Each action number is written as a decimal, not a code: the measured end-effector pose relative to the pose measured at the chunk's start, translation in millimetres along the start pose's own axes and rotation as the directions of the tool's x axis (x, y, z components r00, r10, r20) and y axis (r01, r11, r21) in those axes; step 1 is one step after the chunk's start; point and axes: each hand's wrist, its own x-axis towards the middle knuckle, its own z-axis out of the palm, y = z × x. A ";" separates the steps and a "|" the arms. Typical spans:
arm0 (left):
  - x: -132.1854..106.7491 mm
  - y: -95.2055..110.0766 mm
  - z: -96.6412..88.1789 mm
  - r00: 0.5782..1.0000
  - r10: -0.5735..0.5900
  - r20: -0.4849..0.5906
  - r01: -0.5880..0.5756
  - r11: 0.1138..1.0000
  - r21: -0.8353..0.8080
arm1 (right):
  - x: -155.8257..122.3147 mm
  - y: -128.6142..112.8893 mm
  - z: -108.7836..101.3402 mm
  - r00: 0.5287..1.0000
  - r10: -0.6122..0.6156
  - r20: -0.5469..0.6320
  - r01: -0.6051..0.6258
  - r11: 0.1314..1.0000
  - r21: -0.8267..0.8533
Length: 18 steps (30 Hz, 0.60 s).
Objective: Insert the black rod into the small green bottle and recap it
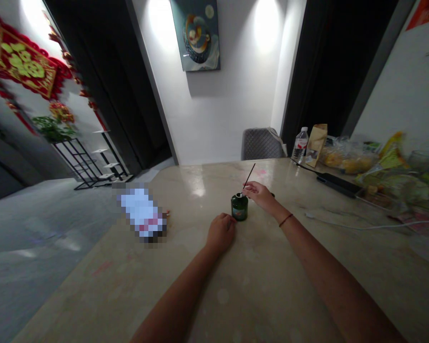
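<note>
A small dark green bottle (pixel 239 207) with a red label stands on the beige marble table (pixel 207 295). My right hand (pixel 259 194) pinches a thin dark stick (pixel 249 175) whose lower end is at the bottle's white mouth. My left hand (pixel 220 232) rests on the table in a loose fist, its fingers touching the bottle's left side.
A blurred-out object (pixel 143 215) lies on the table to the left. At the right are a water bottle (pixel 300 145), a paper bag (pixel 316 138), bagged food (pixel 346 159), a black device (pixel 338 184) and a white cable (pixel 364 226). A grey chair (pixel 261 144) stands beyond the far edge.
</note>
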 end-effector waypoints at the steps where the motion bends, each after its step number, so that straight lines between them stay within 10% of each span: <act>1: -0.1 0.0 0.0 1.000 -0.001 -0.001 0.001 1.000 0.001 | -0.6 0.6 -0.4 0.998 0.039 0.041 -0.041 0.998 0.050; 8: -0.5 -0.7 0.3 1.000 -0.013 -0.003 0.013 0.999 -0.034 | -7.3 10.4 -0.3 0.947 0.105 0.302 -0.149 0.980 0.128; 18: 0.5 -8.0 2.0 0.992 -0.093 -0.083 0.077 0.982 -0.173 | -10.3 29.4 6.8 0.936 0.083 0.342 -0.082 0.996 -0.016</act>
